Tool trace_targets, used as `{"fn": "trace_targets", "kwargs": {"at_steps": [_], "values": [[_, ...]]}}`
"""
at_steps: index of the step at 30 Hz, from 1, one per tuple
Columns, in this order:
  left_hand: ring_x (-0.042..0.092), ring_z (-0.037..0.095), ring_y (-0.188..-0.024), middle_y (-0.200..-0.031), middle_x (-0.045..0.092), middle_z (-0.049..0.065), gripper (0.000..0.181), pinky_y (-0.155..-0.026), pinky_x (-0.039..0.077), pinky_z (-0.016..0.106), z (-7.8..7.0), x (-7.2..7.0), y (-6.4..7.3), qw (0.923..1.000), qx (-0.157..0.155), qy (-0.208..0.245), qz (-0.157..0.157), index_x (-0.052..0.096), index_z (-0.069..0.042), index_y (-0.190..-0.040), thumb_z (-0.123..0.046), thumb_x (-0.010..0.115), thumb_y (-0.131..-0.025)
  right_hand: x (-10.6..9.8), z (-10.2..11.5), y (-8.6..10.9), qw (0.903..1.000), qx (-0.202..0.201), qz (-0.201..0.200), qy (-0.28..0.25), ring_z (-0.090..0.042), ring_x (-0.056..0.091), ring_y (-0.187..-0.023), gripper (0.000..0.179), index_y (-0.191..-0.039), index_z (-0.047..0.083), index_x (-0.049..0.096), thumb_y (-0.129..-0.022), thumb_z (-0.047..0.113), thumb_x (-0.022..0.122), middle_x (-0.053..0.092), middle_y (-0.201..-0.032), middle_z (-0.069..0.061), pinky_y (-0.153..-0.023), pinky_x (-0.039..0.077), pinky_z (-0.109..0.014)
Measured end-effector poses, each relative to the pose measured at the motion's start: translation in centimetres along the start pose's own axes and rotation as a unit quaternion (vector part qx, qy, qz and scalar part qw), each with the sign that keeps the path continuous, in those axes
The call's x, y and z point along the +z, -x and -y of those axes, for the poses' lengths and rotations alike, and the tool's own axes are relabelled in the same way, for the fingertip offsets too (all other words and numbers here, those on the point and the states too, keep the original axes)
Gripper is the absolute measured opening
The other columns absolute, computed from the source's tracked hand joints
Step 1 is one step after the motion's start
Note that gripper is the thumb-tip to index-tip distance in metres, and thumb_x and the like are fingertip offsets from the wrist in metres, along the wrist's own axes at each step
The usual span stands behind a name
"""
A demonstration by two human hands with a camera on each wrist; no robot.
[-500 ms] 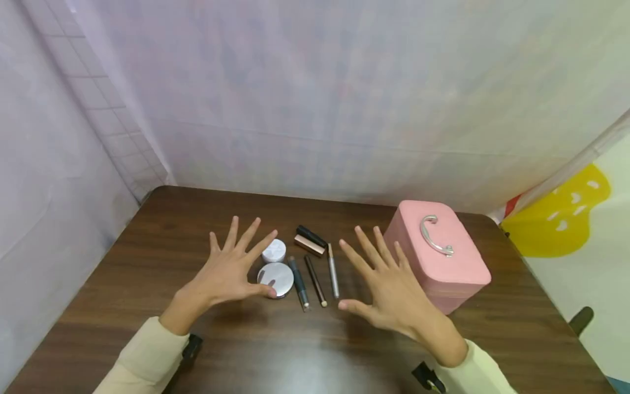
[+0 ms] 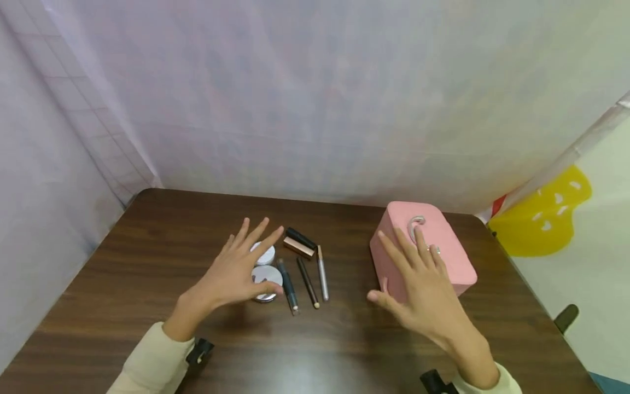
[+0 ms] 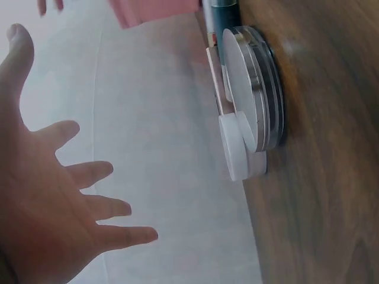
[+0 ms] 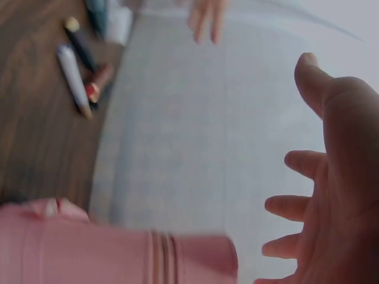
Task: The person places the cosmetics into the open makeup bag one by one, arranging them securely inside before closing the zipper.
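Note:
My left hand (image 2: 228,282), fingers spread, hovers above the table and partly covers a round silver compact (image 2: 268,274) and a small white jar (image 2: 266,255) in the head view. The left wrist view shows that hand (image 3: 53,195) apart from the compact (image 3: 246,89). My right hand (image 2: 425,290), also spread and holding nothing, overlaps the front of a pink case (image 2: 450,235) with a silver handle (image 2: 416,221). Between the hands lie a dark teal tube (image 2: 288,284), a slim black stick (image 2: 308,283) and a silver pen-like stick (image 2: 322,273).
Behind the sticks lie a black tube (image 2: 301,238) and a rose-gold one (image 2: 298,247). Everything stands on a dark wooden table (image 2: 172,246). A pale curtain (image 2: 295,98) hangs along its back edge.
My right hand has moved right, from beside the pink case to overlapping it in view. The left hand stays over the compact and jar, and the head view has shifted slightly.

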State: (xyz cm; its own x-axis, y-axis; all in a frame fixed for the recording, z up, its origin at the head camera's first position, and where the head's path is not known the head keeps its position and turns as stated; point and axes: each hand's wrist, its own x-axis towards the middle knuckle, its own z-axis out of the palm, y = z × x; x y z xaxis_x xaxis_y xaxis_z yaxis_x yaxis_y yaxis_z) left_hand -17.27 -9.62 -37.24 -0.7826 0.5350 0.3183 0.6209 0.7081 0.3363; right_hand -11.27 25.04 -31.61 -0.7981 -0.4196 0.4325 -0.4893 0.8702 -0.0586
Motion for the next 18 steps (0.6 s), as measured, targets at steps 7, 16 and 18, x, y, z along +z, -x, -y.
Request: {"fn": "trace_targets", "kwargs": {"at_steps": [7,16,18], "values": [[-0.001,0.036,-0.142,-0.159,0.007,0.003,0.102,-0.103,0.018,0.066,-1.0,-0.1,-0.5,0.9965,-0.027,0.078,-0.012,0.013,-0.028,-0.154,-0.083,0.039,-0.073,-1.4,-3.2,0.6,0.9972,0.057,-0.048,-0.01,-0.043,0.008,-0.141,0.09,-0.152,0.024,0.026,-0.08,0.056,0.067,0.022,-0.156,-0.011,-0.103,0.011,-0.068],[0.012,0.027,-0.143,-0.158,0.009,-0.002,0.094,-0.107,0.023,0.057,-3.4,1.0,-1.2,0.9651,-0.064,0.252,0.032,0.011,-0.026,-0.154,-0.052,0.066,-0.083,-0.2,-4.9,1.6,0.9932,0.101,-0.05,-0.029,-0.043,0.01,-0.141,0.093,-0.152,0.024,0.026,-0.076,0.048,0.075,0.024,-0.154,-0.015,-0.102,0.01,-0.07],[0.014,0.027,-0.142,-0.158,0.01,0.0,0.092,-0.107,0.025,0.055,-4.1,1.4,-1.2,0.9626,-0.062,0.261,0.036,0.013,-0.026,-0.154,-0.051,0.066,-0.083,0.2,-4.8,1.7,0.9935,0.103,-0.041,-0.025,-0.043,0.011,-0.14,0.094,-0.152,0.025,0.026,-0.075,0.049,0.075,0.025,-0.155,-0.014,-0.103,0.011,-0.069]]}}
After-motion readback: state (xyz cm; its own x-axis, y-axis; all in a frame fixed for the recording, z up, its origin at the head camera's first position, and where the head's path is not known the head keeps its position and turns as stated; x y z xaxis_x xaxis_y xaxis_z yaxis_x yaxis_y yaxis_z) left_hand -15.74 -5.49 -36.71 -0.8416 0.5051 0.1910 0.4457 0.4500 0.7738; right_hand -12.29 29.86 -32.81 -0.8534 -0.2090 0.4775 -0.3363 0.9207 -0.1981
